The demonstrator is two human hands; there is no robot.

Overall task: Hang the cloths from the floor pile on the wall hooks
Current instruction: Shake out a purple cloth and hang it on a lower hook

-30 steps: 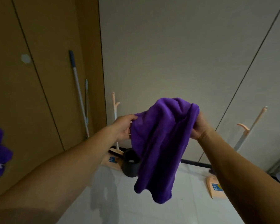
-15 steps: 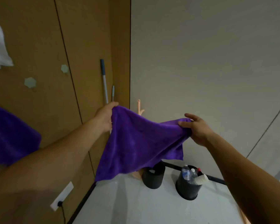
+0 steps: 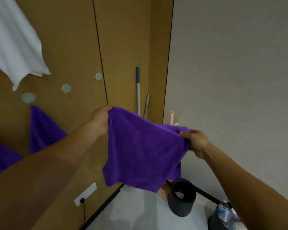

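1. My left hand (image 3: 101, 120) grips the upper left corner of the held purple cloth (image 3: 143, 151), fingers curled round its edge. My right hand (image 3: 196, 141) pinches the opposite corner between thumb and fingers. The cloth is stretched between them in mid-air before the room corner, its lower edge hanging loose.
2. Cloths, four: the one I hold, a hung purple cloth (image 3: 43, 130) on the brown wall, a second hung purple cloth (image 3: 0, 156) further left, and a white cloth (image 3: 15, 42) above them.
3. Bare hexagonal hooks, three: (image 3: 98, 76), (image 3: 66, 88), (image 3: 28, 97).
4. Poles in the corner, two: (image 3: 138, 90), (image 3: 146, 105). A peach handle (image 3: 172, 117) is mostly hidden behind the held cloth.
5. Dark bins on the floor, two. The nearer bin (image 3: 181, 200) is too dark inside to read. The farther bin (image 3: 223, 219) holds a clear bottle (image 3: 222, 211).
6. The farther bin is cut off by the frame edge and by my right arm; the leftmost purple cloth and the white cloth run off frame.
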